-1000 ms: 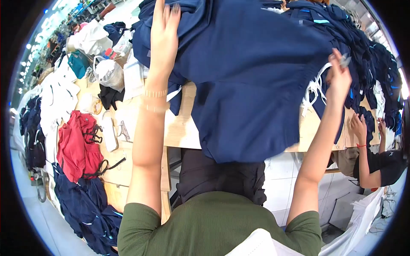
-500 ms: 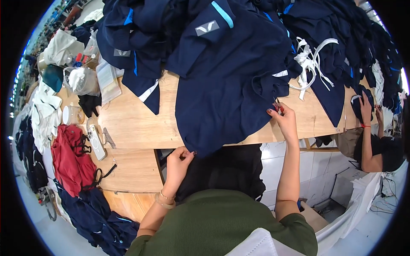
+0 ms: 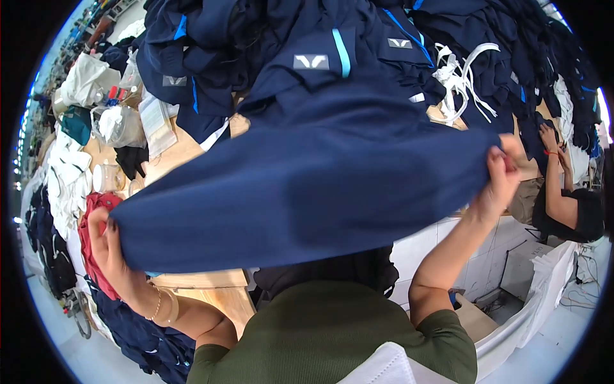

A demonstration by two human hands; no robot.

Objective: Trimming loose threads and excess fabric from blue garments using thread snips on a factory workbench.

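2 arms (image 3: 440, 262) spread wide; L hand (image 3: 117, 259) & R hand (image 3: 501, 184) each clamped on navy garment (image 3: 307, 198), taut btwn.

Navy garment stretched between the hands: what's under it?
Wooden tabletop shows beyond the lower edge of the navy garment, red fabric past its left end; whatever lies directly beneath it is covered.

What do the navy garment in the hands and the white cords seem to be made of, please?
Navy garment: likely smooth, matt cloth, by its soft folds and lack of shine; weave or knit unclear. White cords: probably flexible matt textile, since they loop and tangle loosely.
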